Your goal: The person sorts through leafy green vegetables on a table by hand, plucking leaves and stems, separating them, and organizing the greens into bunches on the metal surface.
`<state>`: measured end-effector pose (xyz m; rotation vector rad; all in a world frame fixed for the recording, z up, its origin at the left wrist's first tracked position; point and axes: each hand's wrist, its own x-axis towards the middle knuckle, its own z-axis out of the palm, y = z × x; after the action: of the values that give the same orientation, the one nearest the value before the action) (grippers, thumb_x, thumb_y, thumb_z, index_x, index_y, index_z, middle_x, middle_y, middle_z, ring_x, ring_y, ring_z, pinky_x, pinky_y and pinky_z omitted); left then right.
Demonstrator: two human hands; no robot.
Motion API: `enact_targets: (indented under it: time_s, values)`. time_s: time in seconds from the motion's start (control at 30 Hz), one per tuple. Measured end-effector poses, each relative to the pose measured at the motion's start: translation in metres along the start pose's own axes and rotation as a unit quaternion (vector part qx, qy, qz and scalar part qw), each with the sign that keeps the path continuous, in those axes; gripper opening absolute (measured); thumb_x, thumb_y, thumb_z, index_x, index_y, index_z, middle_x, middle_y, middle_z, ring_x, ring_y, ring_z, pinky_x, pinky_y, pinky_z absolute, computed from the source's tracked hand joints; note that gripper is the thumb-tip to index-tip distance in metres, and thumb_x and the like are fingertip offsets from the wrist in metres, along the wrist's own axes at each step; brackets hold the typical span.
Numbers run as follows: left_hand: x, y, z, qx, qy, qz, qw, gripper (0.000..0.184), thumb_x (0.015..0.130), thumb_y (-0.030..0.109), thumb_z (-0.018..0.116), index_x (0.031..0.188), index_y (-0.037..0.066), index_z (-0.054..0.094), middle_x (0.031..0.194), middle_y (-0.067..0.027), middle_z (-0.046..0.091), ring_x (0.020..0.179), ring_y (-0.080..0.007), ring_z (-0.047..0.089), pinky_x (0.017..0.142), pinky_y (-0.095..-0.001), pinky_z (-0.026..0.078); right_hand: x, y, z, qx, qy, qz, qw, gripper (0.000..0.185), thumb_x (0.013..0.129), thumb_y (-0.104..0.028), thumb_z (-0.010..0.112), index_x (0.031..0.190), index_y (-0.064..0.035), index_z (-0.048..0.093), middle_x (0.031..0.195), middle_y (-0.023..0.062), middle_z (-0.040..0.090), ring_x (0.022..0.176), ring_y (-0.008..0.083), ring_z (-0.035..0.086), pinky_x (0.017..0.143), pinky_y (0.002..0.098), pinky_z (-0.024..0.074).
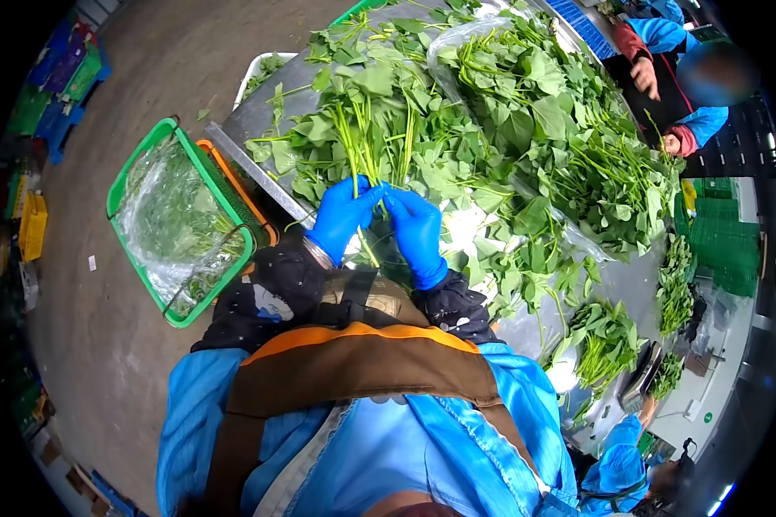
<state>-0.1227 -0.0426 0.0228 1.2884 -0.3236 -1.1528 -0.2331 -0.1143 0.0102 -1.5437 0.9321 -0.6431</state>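
Note:
My left hand [340, 222], in a blue glove, is closed round the stems of a small bunch of leafy greens [356, 142] at the near edge of the metal table. Right beside it my right hand [416, 234], gloved in the same blue, has its thumb and fingers pinched on the stems, with the fingertips of both hands almost touching. One pale stem end sticks out below the hands. A large heap of leafy greens [513, 121] spreads over the table beyond, partly on clear plastic sheeting [569, 226].
A green basket [159, 289] lined with clear plastic stands on the floor at left, against an orange basket [259, 215]. A tied-looking bunch of greens [608, 345] lies at right. Across the table a co-worker's hand [645, 77] is near the heap; another person [619, 470] works at lower right.

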Motion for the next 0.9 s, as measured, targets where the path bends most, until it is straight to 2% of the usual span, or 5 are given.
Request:
enact_targets:
  time_s: [0.3, 0.43, 0.6, 0.7, 0.9]
  values:
    - [0.011, -0.01, -0.013, 0.008, 0.089, 0.007, 0.996, 0.017, 0.078, 0.015, 0.062, 0.085, 0.0, 0.061, 0.06, -0.003, 0.054, 0.041, -0.0095, 0.044, 0.042, -0.0217, 0.034, 0.012, 0.009, -0.022, 0.174, 0.074, 0.009, 0.982, 0.016, 0.079, -0.01, 0.055, 0.085, 0.0021, 0.062, 0.067, 0.0028, 0.057, 0.06, 0.01, 0.051, 0.058, 0.0226, 0.041]
    - [0.002, -0.002, -0.028, 0.003, 0.119, 0.032, 0.992, 0.016, 0.079, 0.015, 0.063, 0.085, 0.0, 0.063, 0.065, -0.0008, 0.056, 0.047, -0.0077, 0.045, 0.046, -0.0203, 0.035, 0.043, 0.053, -0.11, 0.696, 0.08, 0.061, 0.711, 0.023, 0.085, -0.009, 0.051, 0.106, 0.0016, 0.05, 0.093, 0.0084, 0.058, 0.079, 0.0143, 0.054, 0.073, 0.0278, 0.0458]
    - [-0.006, 0.002, -0.011, 0.037, 0.034, 0.01, 0.999, 0.021, 0.081, 0.018, 0.059, 0.095, 0.002, 0.063, 0.065, 0.0006, 0.053, 0.053, -0.0062, 0.045, 0.052, -0.0192, 0.035, 0.019, -0.001, -0.061, 0.225, -0.122, 0.064, 0.965, 0.043, 0.087, -0.018, 0.049, 0.125, -0.0009, 0.04, 0.115, 0.0102, 0.052, 0.086, 0.0139, 0.055, 0.073, 0.0232, 0.044]
    - [-0.009, 0.001, -0.005, 0.016, 0.004, -0.013, 1.0, 0.022, 0.081, 0.016, 0.06, 0.098, 0.002, 0.062, 0.068, -0.0001, 0.055, 0.057, -0.0059, 0.048, 0.054, -0.0178, 0.036, -0.003, 0.007, -0.017, -0.013, -0.165, 0.039, 0.985, 0.03, 0.085, -0.021, 0.053, 0.109, -0.002, 0.056, 0.089, 0.0061, 0.061, 0.065, 0.0096, 0.055, 0.058, 0.0214, 0.0438]
    - [0.001, -0.01, -0.013, -0.022, -0.01, 0.055, 0.998, 0.035, 0.085, 0.019, 0.054, 0.115, 0.002, 0.052, 0.107, -0.0053, 0.056, 0.087, -0.0116, 0.053, 0.079, -0.0246, 0.042, -0.016, -0.016, -0.015, 0.116, -0.195, 0.194, 0.954, 0.019, 0.086, -0.018, 0.052, 0.084, -0.0015, 0.063, 0.055, -0.0004, 0.052, 0.043, 0.0052, 0.042, 0.04, 0.0186, 0.0317]
